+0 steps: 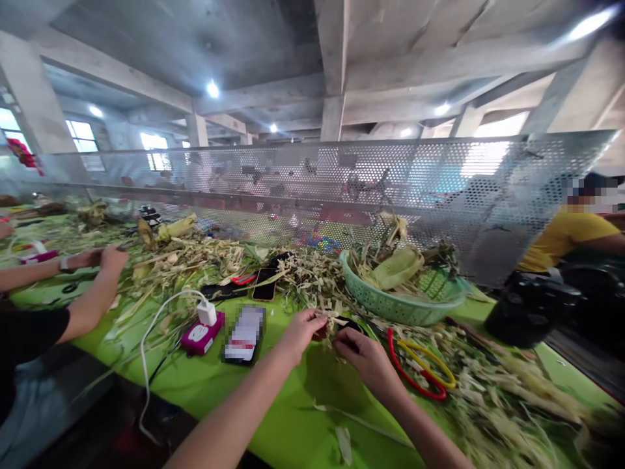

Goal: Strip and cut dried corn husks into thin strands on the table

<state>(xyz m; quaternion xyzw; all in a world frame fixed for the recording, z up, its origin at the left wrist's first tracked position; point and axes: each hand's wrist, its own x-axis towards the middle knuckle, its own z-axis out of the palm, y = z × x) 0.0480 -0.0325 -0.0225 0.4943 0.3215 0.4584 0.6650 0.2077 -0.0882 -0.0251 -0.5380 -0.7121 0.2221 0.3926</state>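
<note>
A pale husk strip [333,315] is pinched in the grip of the left hand [299,332], just above the green counter [293,417]. The right hand [367,359] is curled against the strip's near end; whether its grip is clenched cannot be told. Red and yellow loops [420,370] are seen just right of that hand, and a green basket [390,305] of husks behind it. A phone [244,333] and a pink charger [200,335] are laid to the left. A co-worker's hand [111,259] is seen farther left.

No legible text anywhere; print on flat packet [244,333] blurred out.
</note>
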